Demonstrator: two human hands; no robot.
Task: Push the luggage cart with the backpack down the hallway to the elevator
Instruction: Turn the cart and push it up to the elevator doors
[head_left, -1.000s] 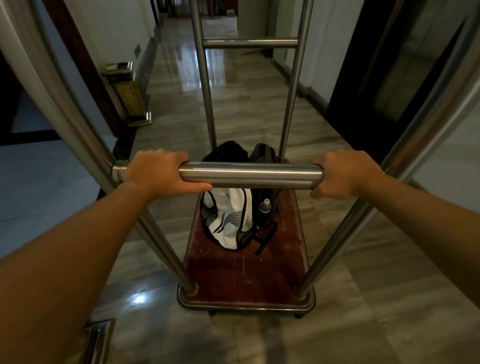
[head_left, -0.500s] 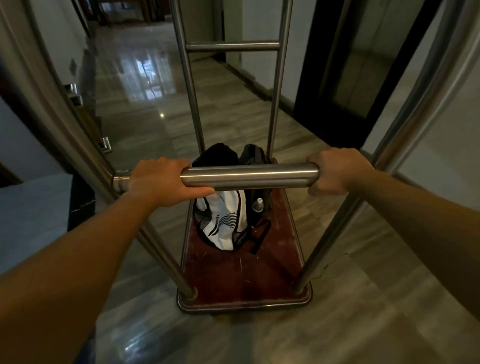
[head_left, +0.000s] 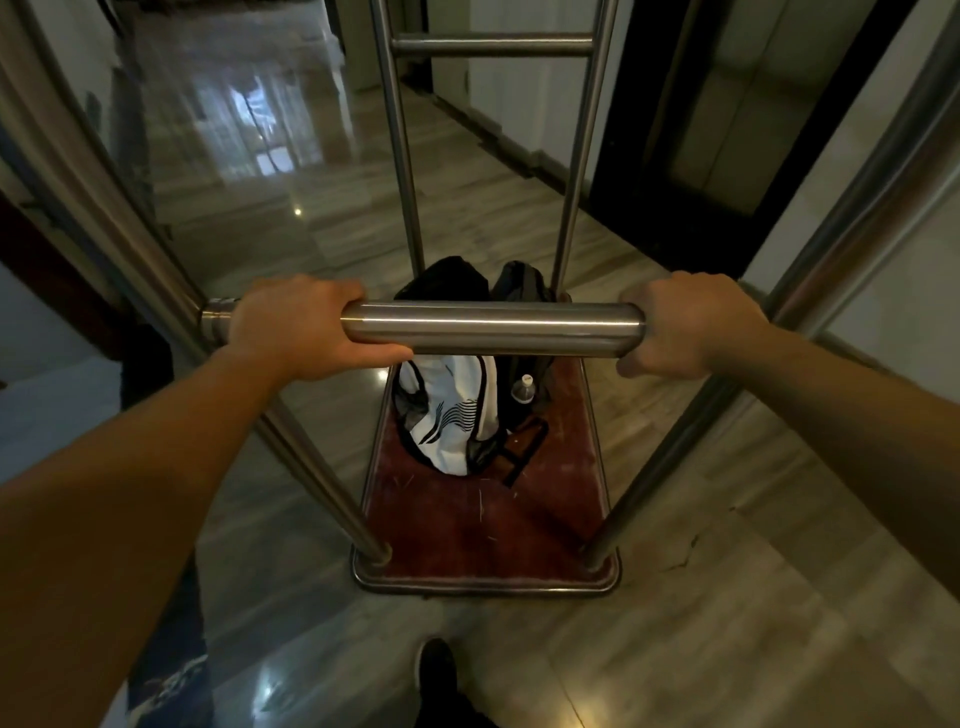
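Hands (head_left: 306, 325) grip smooth steel bar (head_left: 493, 328) (round, polished)

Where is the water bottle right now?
In the head view, the water bottle stands on the cart's red platform, tucked against the right side of the white backpack, just below the handlebar.

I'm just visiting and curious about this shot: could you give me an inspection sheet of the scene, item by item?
Surface: polished marble floor, glossy with reflections.
Job's things: luggage cart with a red carpeted deck; black-and-white backpack stands on its far half, a bottle in its side pocket.
Clutter: nothing seen.
Hands: left hand and right hand each closed around an end of the steel handle bar.
Cables: nothing seen.
Surroundings: hallway ahead; dark-framed doorway on the right; the person's shoe behind the cart.
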